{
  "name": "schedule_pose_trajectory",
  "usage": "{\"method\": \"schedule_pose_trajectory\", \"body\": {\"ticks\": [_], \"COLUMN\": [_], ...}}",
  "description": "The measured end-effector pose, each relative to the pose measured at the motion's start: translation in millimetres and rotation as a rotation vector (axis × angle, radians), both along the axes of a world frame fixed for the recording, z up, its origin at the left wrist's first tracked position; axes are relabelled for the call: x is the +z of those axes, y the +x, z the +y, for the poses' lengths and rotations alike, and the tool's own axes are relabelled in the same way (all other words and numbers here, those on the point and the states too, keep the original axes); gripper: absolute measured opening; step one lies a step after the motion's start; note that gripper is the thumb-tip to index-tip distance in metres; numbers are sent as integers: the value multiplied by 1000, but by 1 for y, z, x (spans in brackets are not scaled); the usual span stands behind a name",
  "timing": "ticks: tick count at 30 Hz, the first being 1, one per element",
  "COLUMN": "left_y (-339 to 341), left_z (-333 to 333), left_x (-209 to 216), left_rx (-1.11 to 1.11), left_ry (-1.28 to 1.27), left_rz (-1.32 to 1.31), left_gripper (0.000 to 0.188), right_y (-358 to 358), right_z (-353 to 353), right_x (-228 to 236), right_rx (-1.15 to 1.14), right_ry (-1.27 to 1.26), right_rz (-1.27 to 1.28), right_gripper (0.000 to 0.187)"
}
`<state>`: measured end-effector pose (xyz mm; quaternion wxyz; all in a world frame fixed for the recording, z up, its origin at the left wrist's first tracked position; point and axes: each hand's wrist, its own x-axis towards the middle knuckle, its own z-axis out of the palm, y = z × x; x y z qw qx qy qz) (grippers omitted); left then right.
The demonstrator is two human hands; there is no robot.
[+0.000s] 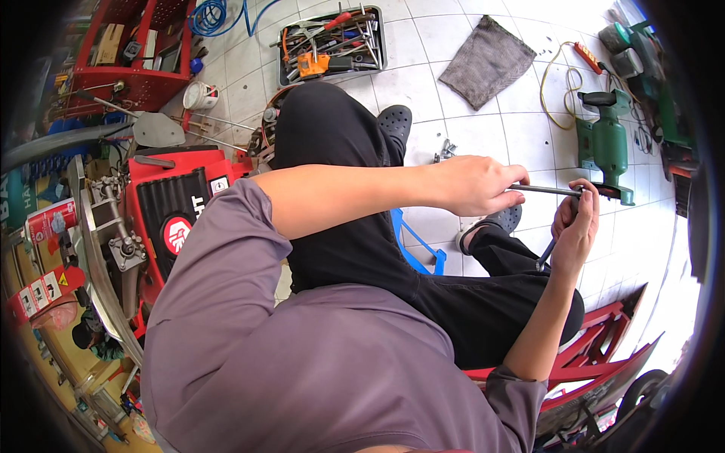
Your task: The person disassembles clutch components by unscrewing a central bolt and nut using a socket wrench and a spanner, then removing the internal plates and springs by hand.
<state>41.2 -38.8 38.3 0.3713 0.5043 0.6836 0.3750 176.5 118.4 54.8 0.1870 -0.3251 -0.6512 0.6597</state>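
Observation:
In my left hand (477, 186), closed at the end of the outstretched forearm, is one end of a slim dark metal rod (545, 189). The rod runs rightward to my right hand (578, 223), whose fingers close around its far end. Below the right palm a dark bar (545, 255) with a rounded end sticks out; whether it joins the rod is hidden by the fingers. Both hands are held above my bent right leg. Beyond the rod, on the tiles, stands a green bench grinder-like machine (604, 140). A few small metal parts (447, 149) lie on the floor past my left hand.
A black tray (384, 45) of hand tools sits at the far side, near a grey mesh cloth (487, 62). At left are a red toolbox (177, 204), a red cart (136, 79) and a white bucket (200, 96). A blue plastic frame (423, 253) shows between my legs; red metal framing (589, 362) stands at right.

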Motion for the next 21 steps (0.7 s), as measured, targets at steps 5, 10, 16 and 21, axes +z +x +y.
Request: {"method": "schedule_pose_trajectory", "body": {"ticks": [5,10,16,21], "left_y": [6,8,5,-6], "left_z": [3,14,16,18], "left_x": [-8,-24,-6,-7], "left_rx": [73,183,176,78], "left_ry": [9,148,67,42], "left_rz": [87,212,183,237], "left_gripper": [34,30,33,37], "right_y": [-2,-7,-5,5], "right_z": [-3,-9,-19,-20], "right_x": [0,-7,-2,6], "right_rx": [4,-20,14,129], "right_ry": [-30,10,-78,-36], "right_rz": [8,13,147,100], "right_gripper": [27,25,23,33]}}
